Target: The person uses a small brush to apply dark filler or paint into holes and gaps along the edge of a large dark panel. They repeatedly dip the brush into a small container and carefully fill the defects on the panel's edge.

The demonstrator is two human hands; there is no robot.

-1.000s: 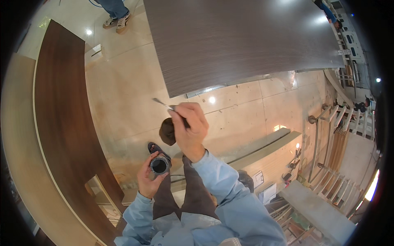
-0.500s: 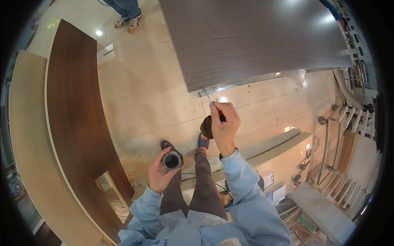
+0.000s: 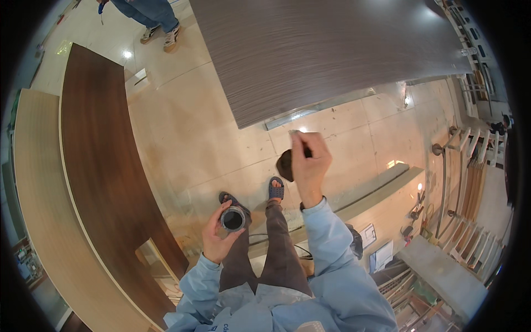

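Observation:
My left hand [image 3: 214, 242] grips a small round jar [image 3: 232, 219] with dark liquid inside, held in front of my legs. Off the near edge of a large dark grey wood-grain panel [image 3: 332, 50], my right hand [image 3: 311, 166] is closed in a pinch. A slim brush-like tool [image 3: 293, 132] pokes out at its fingertips, blurred and mostly hidden. Bunched under the same hand is a dark brown cloth [image 3: 285, 164]. The tool's tip looks apart from the panel.
Long brown [image 3: 99, 138] and pale boards [image 3: 38, 166] stand on the left. A person in jeans [image 3: 149, 14] is at the far left. A long pale beam [image 3: 381, 193], papers [image 3: 381, 255] and white slatted racks [image 3: 464, 243] lie to the right. Tiled floor [image 3: 177, 122] lies between.
My right hand has drawn slightly right, and the tool's tip has come away from the panel's corner. The panel sits further left in view. My left hand still holds the jar.

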